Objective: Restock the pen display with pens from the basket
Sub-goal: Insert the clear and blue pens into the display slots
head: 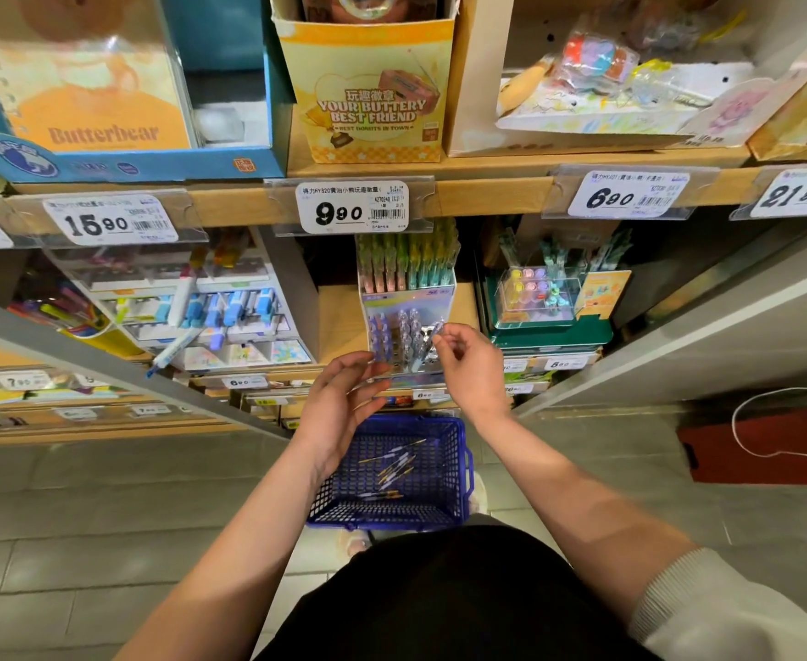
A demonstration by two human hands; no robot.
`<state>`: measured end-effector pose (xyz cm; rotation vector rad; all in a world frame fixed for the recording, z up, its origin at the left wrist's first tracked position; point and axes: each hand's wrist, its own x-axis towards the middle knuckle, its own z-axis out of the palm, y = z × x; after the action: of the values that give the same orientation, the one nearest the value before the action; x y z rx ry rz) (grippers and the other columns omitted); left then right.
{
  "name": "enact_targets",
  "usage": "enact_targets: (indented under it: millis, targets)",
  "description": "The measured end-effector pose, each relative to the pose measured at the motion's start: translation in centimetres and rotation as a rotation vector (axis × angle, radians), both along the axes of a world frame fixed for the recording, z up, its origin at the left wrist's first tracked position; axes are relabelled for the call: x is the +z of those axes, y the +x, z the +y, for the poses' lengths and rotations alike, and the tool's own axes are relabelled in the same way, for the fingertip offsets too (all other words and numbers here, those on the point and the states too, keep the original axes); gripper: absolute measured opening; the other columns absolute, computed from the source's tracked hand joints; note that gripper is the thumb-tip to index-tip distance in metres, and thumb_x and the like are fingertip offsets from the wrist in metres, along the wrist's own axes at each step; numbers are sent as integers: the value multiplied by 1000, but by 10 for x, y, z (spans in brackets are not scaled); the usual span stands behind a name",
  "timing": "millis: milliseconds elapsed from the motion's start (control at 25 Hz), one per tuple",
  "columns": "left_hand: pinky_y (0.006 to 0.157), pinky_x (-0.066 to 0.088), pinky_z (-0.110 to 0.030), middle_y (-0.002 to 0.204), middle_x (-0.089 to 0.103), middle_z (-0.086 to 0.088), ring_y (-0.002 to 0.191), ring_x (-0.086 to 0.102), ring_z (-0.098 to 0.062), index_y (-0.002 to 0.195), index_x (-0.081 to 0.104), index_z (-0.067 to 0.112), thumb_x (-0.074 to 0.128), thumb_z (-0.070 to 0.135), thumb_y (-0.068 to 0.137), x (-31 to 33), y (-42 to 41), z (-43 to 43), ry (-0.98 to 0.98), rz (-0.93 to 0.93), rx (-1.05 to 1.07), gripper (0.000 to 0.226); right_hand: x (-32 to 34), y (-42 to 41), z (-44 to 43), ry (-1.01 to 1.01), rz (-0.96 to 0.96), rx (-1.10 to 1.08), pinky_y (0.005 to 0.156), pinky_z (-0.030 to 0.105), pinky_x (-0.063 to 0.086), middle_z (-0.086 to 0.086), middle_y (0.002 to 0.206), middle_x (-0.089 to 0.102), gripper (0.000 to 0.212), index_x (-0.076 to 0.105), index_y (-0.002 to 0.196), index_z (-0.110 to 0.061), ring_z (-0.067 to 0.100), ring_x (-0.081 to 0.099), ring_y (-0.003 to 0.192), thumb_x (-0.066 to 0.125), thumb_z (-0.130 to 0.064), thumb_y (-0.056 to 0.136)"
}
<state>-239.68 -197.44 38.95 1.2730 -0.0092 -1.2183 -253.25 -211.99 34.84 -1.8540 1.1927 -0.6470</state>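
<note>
Pinching a clear pen [432, 338] by its upper end between thumb and forefinger, our right hand [470, 362] holds it tilted over the right side of the pen display [408, 302]. The tip points down toward the rows, which we take as lining it up to drop into a free slot. Our left hand [344, 398] hovers just beside the display's lower left corner, fingers spread and holding nothing. We judge it is there to steady the stand. The basket [463, 469], blue plastic mesh, sits on the floor [106, 517] directly beneath our arms, within easy reach. Several more pens [394, 465] lie scattered on its bottom, so by our reckoning the restocking is only partway through.

As for writing, the price tag [351, 207] on the shelf edge above the display reads 9.90, with Chinese characters and a barcode. Neighbouring tags read 15.90 [110, 221], 6.90 [625, 195] and 21.80 [797, 193]. The yellow box [368, 88] on the shelf above says "YOUR BUTTERY BEST FRIEND" and "BEST DONUTS IN TOWN". The blue box [101, 131] to its left says "Butterbear". Print on the display itself is too small for us to read.
</note>
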Motion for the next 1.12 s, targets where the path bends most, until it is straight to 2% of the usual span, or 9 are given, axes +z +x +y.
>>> enact_targets:
  millis: [80,280,560,680,840,960,1080,1120]
  targets:
    - [77,59,-30,119,73,-16,102,71,-28,117,63,13,49,17,105,1,1,1,1,3,11,19,-3,1,1,-21,16,24,79,20,53,-3,94,69,14,71,110,-15,9,65,85,67,-19,96]
    - [78,57,-30,119,73,-16,102,70,-28,119,62,12,48,17,105,0,6,1,6,16,29,20,-3,2,-3,-80,1,16,80,19,52,-2,99,68,16,71,112,-15,8,65,86,65,-19,97]
    - [73,59,-28,119,73,-15,95,73,-24,118,63,13,50,18,105,-1,9,-4,2,12,17,19,-16,7,0,-116,166,179,81,23,54,-1,96,68,13,73,106,-13,8,62,80,68,-16,95]
    - [71,59,-27,118,74,-14,95,74,-23,117,64,13,50,18,105,1,13,-4,2,8,15,19,-23,8,3,-62,216,175,79,26,56,-2,92,67,8,71,100,-14,12,65,80,69,-15,93]
    - [71,58,-27,116,75,-13,93,74,-20,116,64,14,50,18,104,4,15,-4,15,2,5,19,-25,13,3,12,277,157,76,23,55,-4,89,68,1,68,95,-17,10,65,78,67,-17,94]
    - [74,56,-29,115,75,-12,94,72,-22,118,63,13,50,18,104,8,16,-3,15,0,-20,20,-25,15,3,57,335,150,69,20,49,-6,83,67,11,64,87,-22,9,63,73,66,-16,95]
    - [77,54,-31,111,75,-10,94,71,-22,117,62,12,48,25,105,15,16,-2,17,2,-42,22,-25,14,4,159,349,83,74,18,44,-5,91,68,4,66,99,-19,14,65,83,66,-17,95]
    - [78,53,-32,108,75,-9,93,70,-22,116,62,13,47,28,106,17,17,-1,25,7,-53,24,-23,13,5,201,338,48,77,18,45,-4,95,68,10,67,105,-17,15,65,88,64,-19,96]
